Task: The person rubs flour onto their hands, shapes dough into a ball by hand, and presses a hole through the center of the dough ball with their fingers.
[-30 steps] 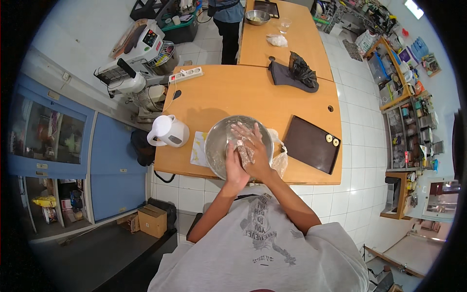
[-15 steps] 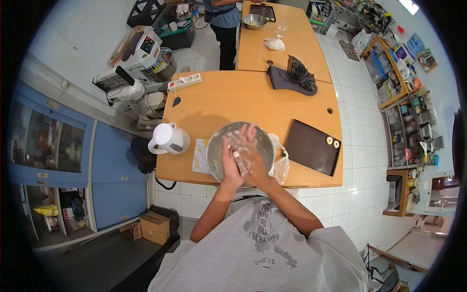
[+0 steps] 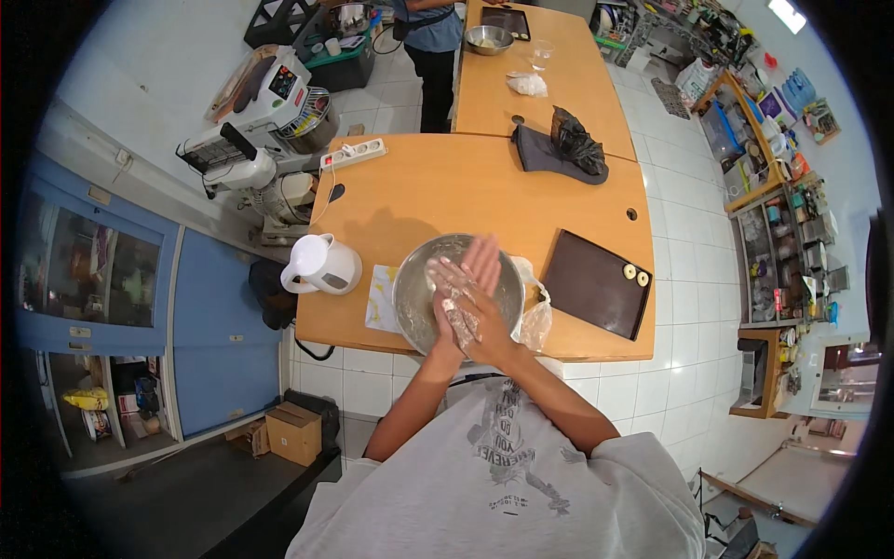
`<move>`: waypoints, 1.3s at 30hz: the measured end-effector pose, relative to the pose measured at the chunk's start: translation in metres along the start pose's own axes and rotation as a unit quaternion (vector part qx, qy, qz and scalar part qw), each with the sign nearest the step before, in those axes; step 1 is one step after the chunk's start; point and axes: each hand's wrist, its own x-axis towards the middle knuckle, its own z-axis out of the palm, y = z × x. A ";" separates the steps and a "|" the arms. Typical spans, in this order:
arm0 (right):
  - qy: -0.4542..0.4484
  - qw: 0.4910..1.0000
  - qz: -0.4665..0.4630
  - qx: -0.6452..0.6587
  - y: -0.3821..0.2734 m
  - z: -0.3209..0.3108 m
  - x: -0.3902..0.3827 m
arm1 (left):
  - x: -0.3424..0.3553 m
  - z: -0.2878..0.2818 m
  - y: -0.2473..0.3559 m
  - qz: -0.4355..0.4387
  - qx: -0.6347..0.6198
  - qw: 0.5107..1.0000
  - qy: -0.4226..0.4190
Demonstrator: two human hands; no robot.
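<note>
My left hand [image 3: 484, 261] and my right hand [image 3: 473, 312] press against each other, palm to palm, over a steel mixing bowl [image 3: 407, 298]. The right lies across the left, its fingers stretched toward the upper left. Beyond it, the left hand's straight fingers point up and to the right. Pale, doughy smears coat the back and fingers of the right hand. Anything between the palms is hidden. More pale residue clings to the inside of the bowl. On the right, a dark baking tray [image 3: 591, 284] carries two pale dough rings [image 3: 636, 275].
A white electric kettle [image 3: 321, 264] and a printed paper sheet [image 3: 380, 298] are left of the bowl; a clear plastic bag [image 3: 535, 321] lies right. Farther back are a power strip [image 3: 354, 154] and a black bag [image 3: 577, 144] on dark cloth. Another person [image 3: 433, 56] stands by the far table.
My right hand has slid over the left, its fingers now pointing more to the left. The left hand's fingers show more clearly behind it. The tray and kettle stay put.
</note>
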 end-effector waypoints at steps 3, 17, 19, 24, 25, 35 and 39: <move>0.022 0.997 0.017 0.078 -0.008 -0.020 0.009 | -0.010 0.015 -0.004 -0.054 -0.076 0.996 -0.001; 0.024 0.997 0.031 -0.061 -0.034 -0.102 -0.002 | 0.006 0.071 0.009 -0.070 -0.179 0.981 0.019; -0.010 0.996 0.034 -0.082 -0.028 -0.100 -0.011 | 0.006 0.076 0.004 -0.064 -0.169 0.983 0.026; -0.041 0.996 0.072 -0.024 -0.015 -0.109 -0.028 | 0.005 0.074 -0.005 -0.042 -0.135 0.988 0.055; -0.040 0.995 0.089 -0.011 -0.013 -0.110 -0.030 | 0.004 0.075 -0.007 -0.040 -0.121 0.990 0.062; -0.038 0.999 0.028 0.024 -0.013 -0.124 -0.036 | 0.000 0.091 -0.018 -0.023 -0.135 0.989 0.053; 0.023 0.998 0.025 0.050 -0.011 -0.136 -0.040 | -0.004 0.090 -0.020 -0.044 -0.200 0.977 0.057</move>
